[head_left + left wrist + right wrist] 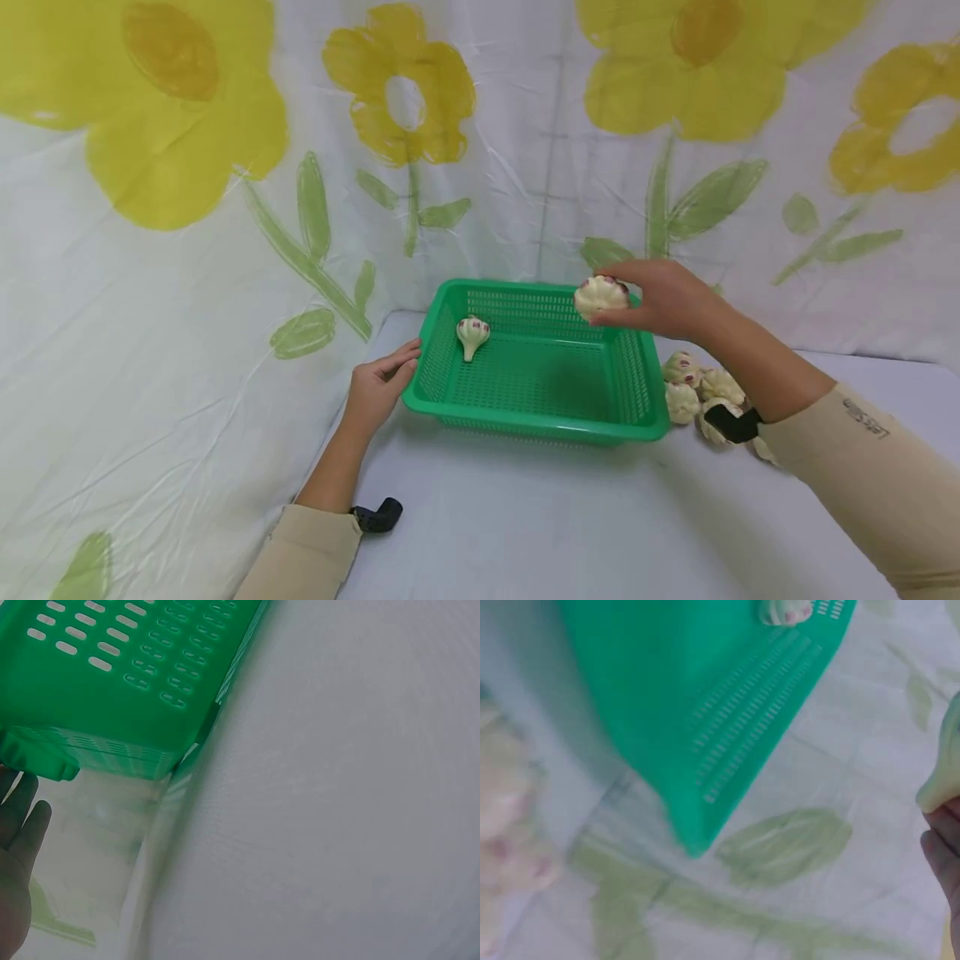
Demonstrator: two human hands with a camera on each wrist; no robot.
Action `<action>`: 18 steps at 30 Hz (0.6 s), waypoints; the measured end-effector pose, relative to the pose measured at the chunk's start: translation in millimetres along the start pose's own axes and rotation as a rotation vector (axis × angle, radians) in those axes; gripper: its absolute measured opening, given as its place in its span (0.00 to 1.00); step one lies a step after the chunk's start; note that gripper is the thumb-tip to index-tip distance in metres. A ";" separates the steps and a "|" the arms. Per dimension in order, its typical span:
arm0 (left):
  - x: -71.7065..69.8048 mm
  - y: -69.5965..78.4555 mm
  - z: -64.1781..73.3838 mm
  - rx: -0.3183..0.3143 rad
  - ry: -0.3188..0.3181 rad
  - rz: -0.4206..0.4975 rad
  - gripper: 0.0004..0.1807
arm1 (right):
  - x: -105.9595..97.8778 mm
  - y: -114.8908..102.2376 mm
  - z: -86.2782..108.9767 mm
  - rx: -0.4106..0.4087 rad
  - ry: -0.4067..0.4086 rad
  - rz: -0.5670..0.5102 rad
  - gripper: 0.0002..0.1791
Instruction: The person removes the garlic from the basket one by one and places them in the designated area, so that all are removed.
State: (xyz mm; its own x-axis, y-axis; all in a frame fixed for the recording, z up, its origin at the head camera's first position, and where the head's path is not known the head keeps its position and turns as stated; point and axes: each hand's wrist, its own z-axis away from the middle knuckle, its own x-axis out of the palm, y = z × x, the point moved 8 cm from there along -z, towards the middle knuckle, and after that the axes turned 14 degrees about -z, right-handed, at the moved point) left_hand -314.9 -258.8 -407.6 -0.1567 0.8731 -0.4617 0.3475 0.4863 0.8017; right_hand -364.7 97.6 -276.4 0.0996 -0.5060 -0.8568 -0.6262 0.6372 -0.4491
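Note:
A green plastic basket with slotted walls stands on the table. Inside it, near its left wall, lies one garlic bulb with purple marks. My right hand grips another garlic bulb between thumb and fingers, above the basket's back right corner; at the right edge of the right wrist view, only part of that held bulb shows. At the basket's left rim, my left hand touches the edge with its fingers fairly straight. In the left wrist view, the fingers appear just beside the rim.
To the right of the basket, several garlic bulbs lie in a pile, partly behind the right forearm. A white cloth with yellow flowers hangs behind and to the left of the white table.

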 end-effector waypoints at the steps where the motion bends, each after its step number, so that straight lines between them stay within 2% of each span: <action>1: -0.4 0.2 -0.4 0.004 0.004 0.000 0.15 | -4.4 1.7 10.6 0.000 0.017 -0.002 0.34; 6: -1.7 0.7 -1.4 0.015 0.018 -0.003 0.14 | -23.3 19.6 68.6 -0.053 0.173 0.022 0.35; 9: -1.8 0.0 -1.6 0.012 0.023 -0.001 0.14 | -30.4 40.8 104.8 0.014 0.263 0.033 0.35; 11: -1.6 0.0 -1.5 0.014 0.025 0.004 0.14 | -32.2 60.1 129.1 0.133 0.287 -0.002 0.36; 16: -1.2 1.0 -1.2 0.025 0.031 0.019 0.14 | -27.8 116.1 194.2 0.515 0.339 -0.144 0.41; 18: -1.1 1.5 -1.3 0.029 0.033 0.021 0.14 | -25.5 133.9 219.0 0.619 0.387 -0.168 0.42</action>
State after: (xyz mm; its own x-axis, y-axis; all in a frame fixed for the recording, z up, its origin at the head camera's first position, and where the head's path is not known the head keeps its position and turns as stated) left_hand -315.4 -259.0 -405.5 -0.1795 0.8842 -0.4313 0.3776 0.4667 0.7998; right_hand -281.8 323.2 -370.2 -0.1950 -0.7211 -0.6648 -0.0652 0.6858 -0.7248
